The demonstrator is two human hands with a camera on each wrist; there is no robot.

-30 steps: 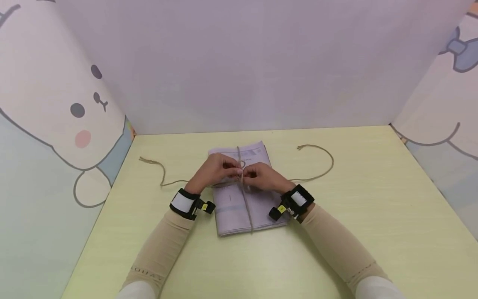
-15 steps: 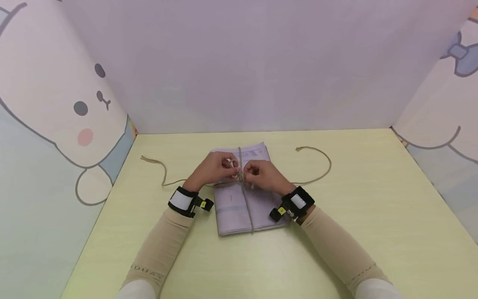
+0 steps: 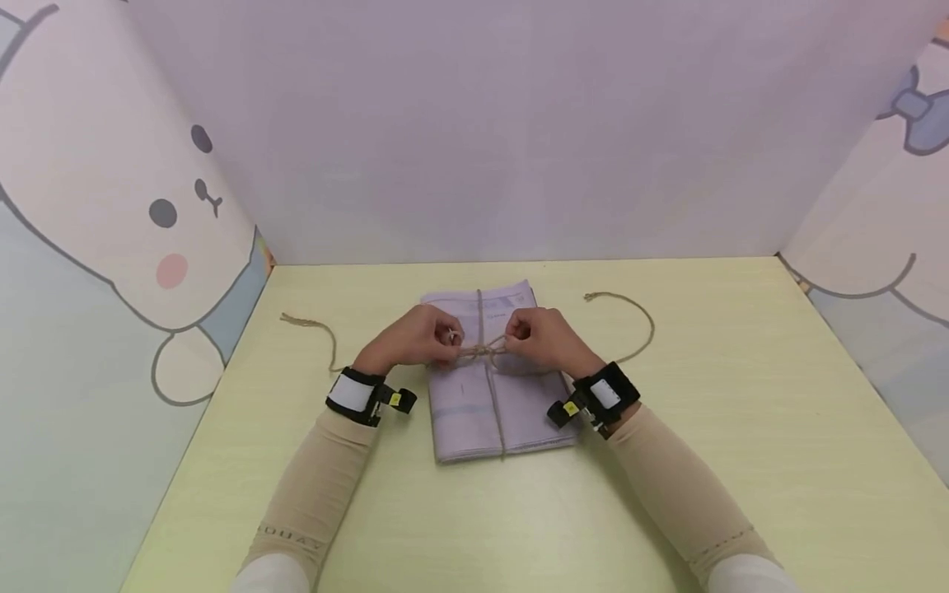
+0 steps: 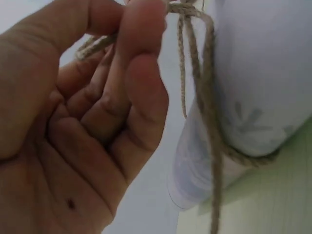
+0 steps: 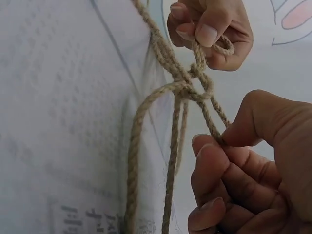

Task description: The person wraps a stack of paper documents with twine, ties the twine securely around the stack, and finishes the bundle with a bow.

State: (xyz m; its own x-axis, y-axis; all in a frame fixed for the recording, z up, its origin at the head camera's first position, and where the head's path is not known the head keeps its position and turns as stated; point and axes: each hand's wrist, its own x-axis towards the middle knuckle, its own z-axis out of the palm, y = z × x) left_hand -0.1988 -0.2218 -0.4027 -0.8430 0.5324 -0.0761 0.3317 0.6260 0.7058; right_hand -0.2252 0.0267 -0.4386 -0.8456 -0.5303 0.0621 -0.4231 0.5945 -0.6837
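A folded stack of printed paper (image 3: 463,420) lies on the table, bound crosswise with brown twine (image 3: 495,403). Over its middle sits a loose knot (image 5: 187,87) with loops drawn out to both sides. My left hand (image 3: 432,336) pinches one loop between thumb and fingertips; the loop's end pokes out behind the fingers in the left wrist view. On the other side my right hand (image 3: 544,338) pinches the opposite loop with thumb and index finger, the other fingers curled below. Two strands hang from the knot in the right wrist view.
One frayed twine end (image 3: 307,322) trails over the yellow table (image 3: 741,395) to the left; another twine end (image 3: 643,309) curves out to the right. A pale backdrop wall (image 3: 519,148) stands behind, with cartoon-printed side panels (image 3: 89,206).
Both hands have moved apart from the middle, left hand to the left and right hand to the right and slightly up. Twine loops now stretch between them at the knot.
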